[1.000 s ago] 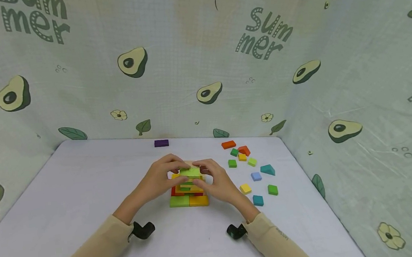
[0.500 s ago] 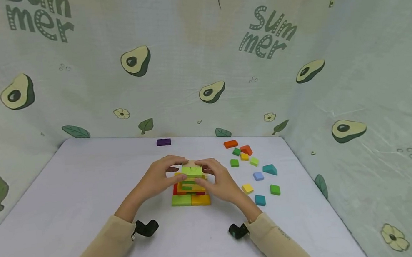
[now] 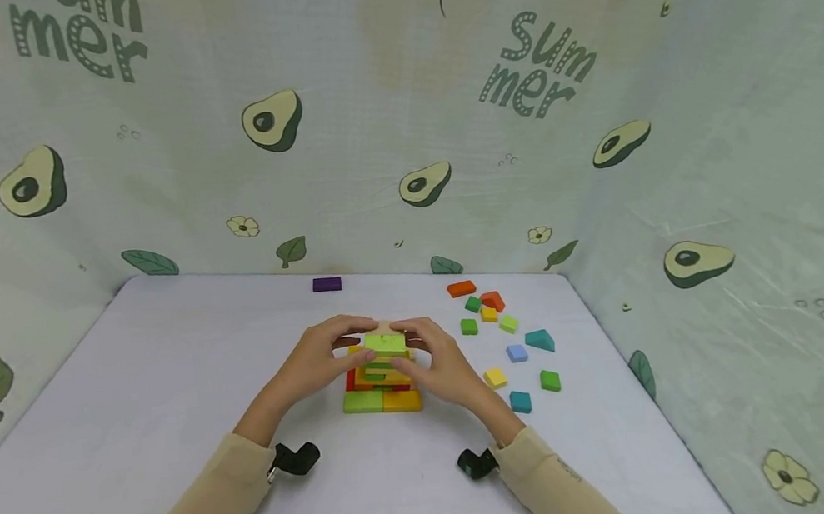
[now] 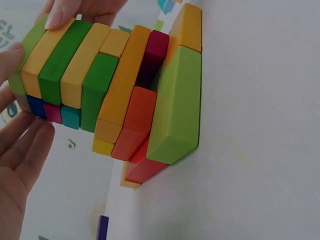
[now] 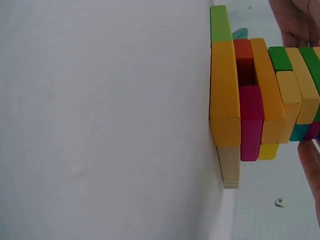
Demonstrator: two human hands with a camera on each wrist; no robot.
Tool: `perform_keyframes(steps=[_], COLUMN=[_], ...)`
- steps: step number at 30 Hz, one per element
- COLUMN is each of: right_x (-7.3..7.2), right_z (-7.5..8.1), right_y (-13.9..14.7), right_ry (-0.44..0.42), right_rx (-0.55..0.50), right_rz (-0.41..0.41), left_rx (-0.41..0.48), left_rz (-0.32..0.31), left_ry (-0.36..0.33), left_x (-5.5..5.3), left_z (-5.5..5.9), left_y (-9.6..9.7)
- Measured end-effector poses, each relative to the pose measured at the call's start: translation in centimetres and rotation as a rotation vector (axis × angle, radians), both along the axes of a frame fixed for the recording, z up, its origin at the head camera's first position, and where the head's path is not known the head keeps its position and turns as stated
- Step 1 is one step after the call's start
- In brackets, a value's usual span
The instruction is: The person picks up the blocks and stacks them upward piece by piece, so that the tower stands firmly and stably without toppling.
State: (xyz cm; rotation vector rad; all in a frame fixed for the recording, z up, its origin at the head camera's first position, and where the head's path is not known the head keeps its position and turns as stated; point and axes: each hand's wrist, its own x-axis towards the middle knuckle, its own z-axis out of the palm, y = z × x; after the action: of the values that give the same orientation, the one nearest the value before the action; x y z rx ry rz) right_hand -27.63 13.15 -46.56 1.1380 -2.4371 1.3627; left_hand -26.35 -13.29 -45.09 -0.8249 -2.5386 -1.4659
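Note:
A tower of stacked wooden blocks (image 3: 363, 401) stands mid-table, its layers narrowing upward. On top lies a light green block (image 3: 385, 345), with a pale wood block (image 3: 385, 327) behind it. My left hand (image 3: 324, 354) pinches the top layer from the left, thumb at the front and fingers behind. From the right, my right hand (image 3: 440, 363) does likewise, its thumb lower, near the edges of the upper layers. Green, yellow, blue and magenta blocks show below the top in the left wrist view. A light green plank (image 4: 175, 105) and an orange-yellow plank (image 5: 226, 95) form the base front.
Several loose blocks lie right of the tower, among them a teal triangular block (image 3: 539, 340), a blue block (image 3: 517, 353) and a green block (image 3: 550, 381). A purple block (image 3: 327, 284) lies near the table's back edge. Patterned cloth (image 3: 331, 64) hangs behind.
Both hands keep their places around the tower top, with only tiny finger shifts. The head view has shifted slightly; the blocks look the same.

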Motion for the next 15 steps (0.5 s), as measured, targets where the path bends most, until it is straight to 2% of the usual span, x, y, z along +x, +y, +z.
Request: perform_keyframes(steps=[7,15], right_x=[0.1,-0.2], right_z=[0.3,1.2], right_y=[0.0,1.3], right_ry=[0.015,-0.069], right_rx=[0.014,0.101], right_rz=[-0.002,0.007], left_rx=[0.024,0.020], left_rz=[-0.008,0.000], left_ry=[0.014,0.010], left_x=[-0.2,-0.3], left_z=[-0.5,-0.4], left_y=[-0.1,0.0])
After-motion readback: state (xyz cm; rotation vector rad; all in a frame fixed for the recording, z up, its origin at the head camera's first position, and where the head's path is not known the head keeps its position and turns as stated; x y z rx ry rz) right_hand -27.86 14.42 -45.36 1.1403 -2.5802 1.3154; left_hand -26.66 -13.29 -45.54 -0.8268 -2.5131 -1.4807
